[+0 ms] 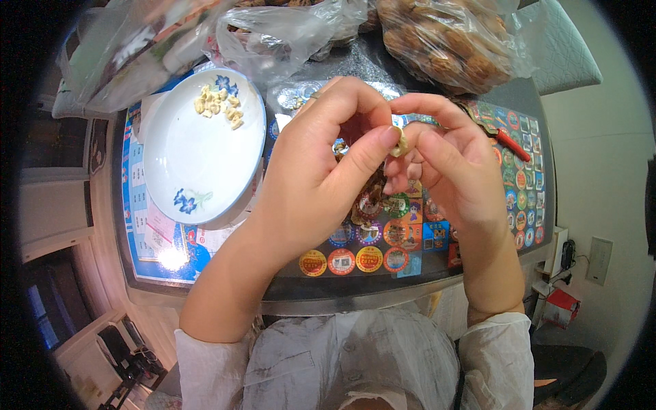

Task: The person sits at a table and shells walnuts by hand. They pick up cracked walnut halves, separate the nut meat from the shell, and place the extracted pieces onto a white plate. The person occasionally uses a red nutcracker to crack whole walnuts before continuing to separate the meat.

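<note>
Above the table, a pale peeled walnut kernel piece is pinched between the thumb and forefinger of my left hand. My right hand comes up to the same piece from the other side, fingers curled and fingertips close to it. Whether the right fingers also grip it or hold a bit of skin cannot be told. Below the hands, partly covered by them, lie brown shell or skin scraps. To the left, a white plate with blue flowers carries several pale kernel pieces near its far rim.
A clear plastic bag of whole walnuts sits at the back right, another plastic bag at the back middle. A red-handled tool lies right of my right hand. Round printed pictures cover the tabletop. A padded chair stands behind.
</note>
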`<action>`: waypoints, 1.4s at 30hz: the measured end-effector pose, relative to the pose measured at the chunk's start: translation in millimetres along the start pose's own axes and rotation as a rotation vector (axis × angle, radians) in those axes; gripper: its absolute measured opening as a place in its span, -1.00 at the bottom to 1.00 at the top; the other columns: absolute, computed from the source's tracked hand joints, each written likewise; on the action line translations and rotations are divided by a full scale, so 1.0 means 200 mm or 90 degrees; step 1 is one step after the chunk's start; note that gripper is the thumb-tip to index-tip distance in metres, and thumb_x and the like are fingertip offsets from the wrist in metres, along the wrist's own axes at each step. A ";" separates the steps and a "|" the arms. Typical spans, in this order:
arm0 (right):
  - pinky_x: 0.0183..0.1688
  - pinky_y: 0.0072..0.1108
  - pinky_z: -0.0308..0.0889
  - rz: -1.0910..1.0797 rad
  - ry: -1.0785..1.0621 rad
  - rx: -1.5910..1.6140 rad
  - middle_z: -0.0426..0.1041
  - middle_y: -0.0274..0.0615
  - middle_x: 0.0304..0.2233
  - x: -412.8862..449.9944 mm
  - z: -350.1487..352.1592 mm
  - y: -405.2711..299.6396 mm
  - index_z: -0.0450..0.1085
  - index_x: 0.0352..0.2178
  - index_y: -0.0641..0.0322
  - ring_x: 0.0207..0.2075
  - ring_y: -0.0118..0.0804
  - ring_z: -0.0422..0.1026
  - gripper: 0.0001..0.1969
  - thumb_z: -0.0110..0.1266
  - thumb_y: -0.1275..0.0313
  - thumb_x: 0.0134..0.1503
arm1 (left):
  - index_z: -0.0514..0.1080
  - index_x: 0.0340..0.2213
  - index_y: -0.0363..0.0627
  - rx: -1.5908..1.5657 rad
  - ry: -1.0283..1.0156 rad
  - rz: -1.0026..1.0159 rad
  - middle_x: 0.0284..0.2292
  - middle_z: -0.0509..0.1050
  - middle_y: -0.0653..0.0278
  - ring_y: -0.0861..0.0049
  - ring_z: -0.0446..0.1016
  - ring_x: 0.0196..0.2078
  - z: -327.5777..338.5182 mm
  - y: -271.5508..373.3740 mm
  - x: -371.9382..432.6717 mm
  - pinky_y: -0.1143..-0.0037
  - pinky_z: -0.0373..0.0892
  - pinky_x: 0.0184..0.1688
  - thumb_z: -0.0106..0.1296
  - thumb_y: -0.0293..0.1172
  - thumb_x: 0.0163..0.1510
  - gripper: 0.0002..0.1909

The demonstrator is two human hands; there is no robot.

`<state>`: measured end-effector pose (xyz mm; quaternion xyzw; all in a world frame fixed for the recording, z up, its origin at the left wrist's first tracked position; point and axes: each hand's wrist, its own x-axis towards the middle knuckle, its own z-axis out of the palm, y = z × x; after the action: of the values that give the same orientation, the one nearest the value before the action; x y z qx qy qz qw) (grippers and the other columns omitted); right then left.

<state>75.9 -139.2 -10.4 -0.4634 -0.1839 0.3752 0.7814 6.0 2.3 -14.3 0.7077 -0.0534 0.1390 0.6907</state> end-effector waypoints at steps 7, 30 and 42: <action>-0.49 -0.69 0.33 0.006 -0.008 -0.048 0.37 -0.13 -0.51 -0.01 -0.01 -0.01 0.25 -0.34 0.43 -0.50 -0.44 0.38 -0.81 -0.05 0.58 -0.06 | 0.20 -0.46 -0.19 -0.049 0.020 -0.034 -0.49 0.21 0.41 0.75 0.18 -0.43 0.02 0.01 -0.01 0.73 0.14 -0.36 -0.14 -0.43 -0.02 -0.89; -0.44 -0.75 0.28 -0.057 0.060 -0.170 0.37 -0.24 -0.55 -0.01 0.00 -0.01 0.32 -0.30 0.36 -0.54 -0.53 0.34 -0.79 -0.08 0.57 -0.04 | 0.31 -0.57 -0.30 0.356 0.106 0.106 -0.56 0.33 0.26 0.64 0.29 -0.51 0.00 0.04 0.00 0.68 0.22 -0.43 -0.06 -0.60 -0.18 -0.97; -0.45 -0.76 0.28 -0.135 0.124 -0.377 0.39 -0.28 -0.53 -0.03 0.03 0.00 0.34 -0.35 0.34 -0.52 -0.56 0.35 -0.81 -0.05 0.59 -0.08 | 0.37 -0.60 -0.20 0.596 0.127 0.287 -0.58 0.40 0.24 0.42 0.38 -0.53 0.01 0.01 0.00 0.56 0.27 -0.50 0.03 -0.63 -0.32 -0.88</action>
<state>68.2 -140.4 -6.2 -0.6823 -0.2567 0.1763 0.6614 5.8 0.2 -11.6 0.8946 -0.0702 0.3600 0.2551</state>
